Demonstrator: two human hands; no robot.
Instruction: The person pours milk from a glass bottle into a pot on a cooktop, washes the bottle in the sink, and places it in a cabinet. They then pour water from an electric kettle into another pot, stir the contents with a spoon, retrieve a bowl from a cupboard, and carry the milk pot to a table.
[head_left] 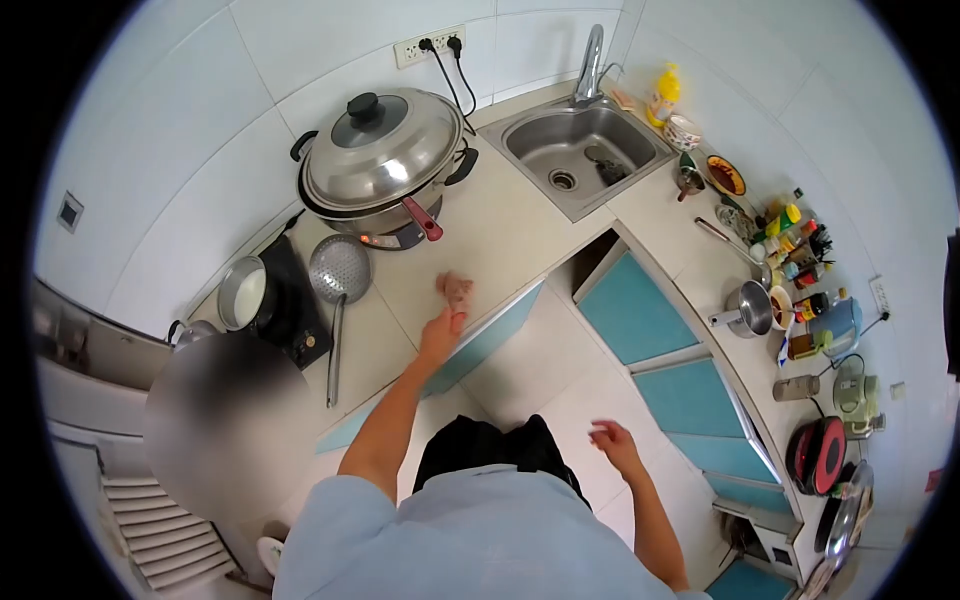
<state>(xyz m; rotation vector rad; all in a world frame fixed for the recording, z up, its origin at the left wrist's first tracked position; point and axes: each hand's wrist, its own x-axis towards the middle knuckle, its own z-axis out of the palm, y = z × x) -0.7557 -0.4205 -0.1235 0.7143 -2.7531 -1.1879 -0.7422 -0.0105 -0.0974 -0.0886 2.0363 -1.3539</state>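
Note:
My left hand [440, 333] reaches over the near edge of the counter, its fingers closed on the near end of a small crumpled pinkish-brown cloth [455, 288]. The cloth lies against the counter top. To its left is a long-handled perforated skimmer [340, 272], resting flat. Behind it stands a large lidded steel wok [385, 160] on a lit electric cooker, with a dark red handle [422, 218] sticking out toward me. My right hand [616, 447] hangs over the floor at my right side, fingers loosely bent and apart, holding nothing.
A steel sink [575, 206] with a faucet is at the back. A pot with pale contents [243, 293] stands on a black cooktop [300, 320] at left. Along the right counter are a saucepan [750, 308], bowls and several bottles. A blue cabinet door [640, 308] is below.

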